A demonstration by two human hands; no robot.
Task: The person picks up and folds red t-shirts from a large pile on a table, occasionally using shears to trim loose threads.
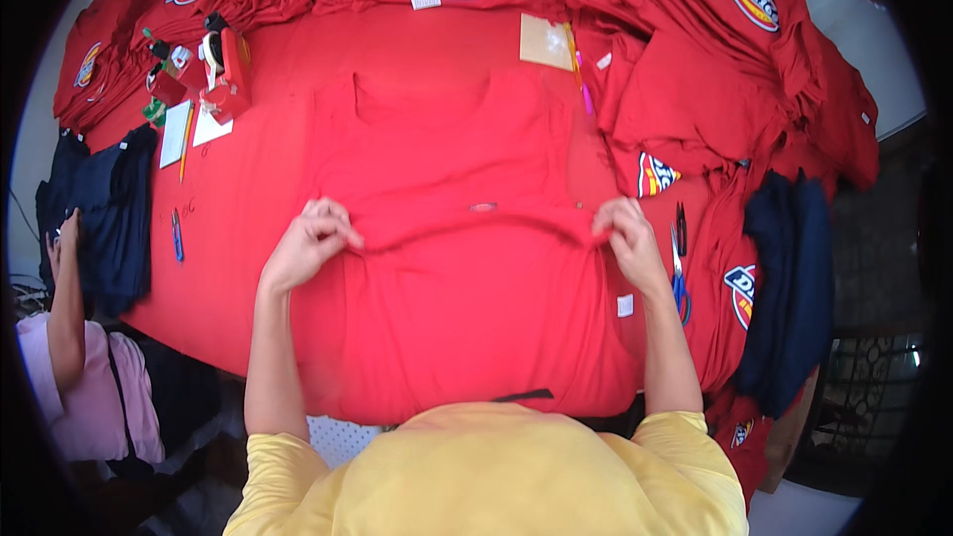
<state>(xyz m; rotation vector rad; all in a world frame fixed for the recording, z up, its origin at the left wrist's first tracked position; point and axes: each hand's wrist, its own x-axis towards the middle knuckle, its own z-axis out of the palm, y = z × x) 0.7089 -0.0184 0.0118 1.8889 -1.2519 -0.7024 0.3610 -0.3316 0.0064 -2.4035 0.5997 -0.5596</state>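
Observation:
A red T-shirt [467, 308] is stretched out in front of me on the red-covered table. My left hand [314, 238] pinches its folded edge at the left, and my right hand [631, 238] pinches the same edge at the right. Between them the edge sags in a shallow curve, with a small label [483, 207] near its middle. Beyond it lies another red garment [427, 149] with a wide neckline. Close to my right hand are blue-handled scissors [680, 283] and a small dark snipping tool [682, 228].
Stacks of red T-shirts [695, 89] line the far and right sides. Dark garments [789, 288] hang at the right edge. A red tape dispenser [228, 79], paper slips [174, 134] and a blue thread snipper [178, 235] lie at left. A co-worker's hand [68, 238] touches dark clothing [109, 208].

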